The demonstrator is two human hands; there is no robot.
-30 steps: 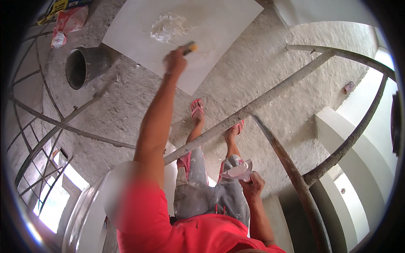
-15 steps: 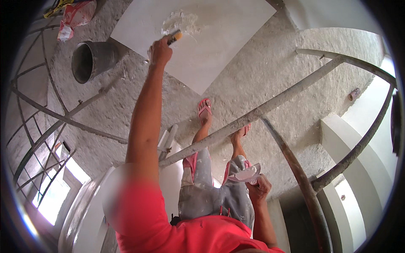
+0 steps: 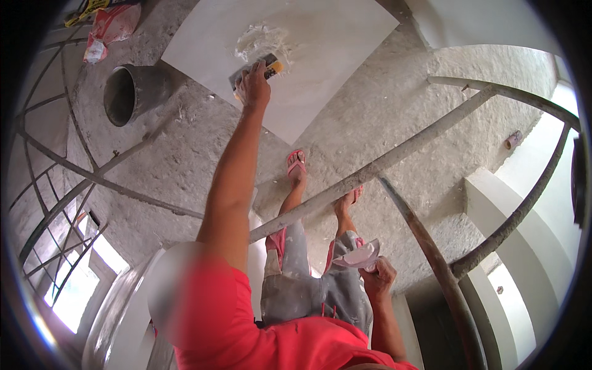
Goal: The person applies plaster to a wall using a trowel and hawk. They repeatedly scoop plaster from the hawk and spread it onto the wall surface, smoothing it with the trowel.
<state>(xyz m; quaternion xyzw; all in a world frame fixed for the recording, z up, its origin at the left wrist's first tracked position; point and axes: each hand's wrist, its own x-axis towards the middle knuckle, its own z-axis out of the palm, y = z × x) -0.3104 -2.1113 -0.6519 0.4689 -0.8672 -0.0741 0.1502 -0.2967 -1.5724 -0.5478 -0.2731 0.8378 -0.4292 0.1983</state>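
Observation:
My left arm stretches up over a large white board (image 3: 333, 43), with my left hand (image 3: 251, 87) closed round a flat scraper (image 3: 271, 64), dark with orange-yellow parts. The scraper is over the board beside a rough patch of white paste (image 3: 262, 42); whether its edge touches the surface cannot be made out. Low on the right, my right hand (image 3: 380, 275) is closed on a pale, half-round bowl (image 3: 359, 255), held tilted near my thigh. What lies inside it is hard to see.
A dark grey bucket (image 3: 120, 95) lies left of the board, near a red-and-white bag (image 3: 114, 28). A long metal bar (image 3: 376, 165) crosses in front of my legs, joined to a curved frame on the right. More bars (image 3: 61, 157) stand at left. My feet are in pink flip-flops (image 3: 296, 161).
My left hand has moved to the right along the board and turned the scraper, so more of its flat face shows. My right hand and the bowl have stayed nearly still.

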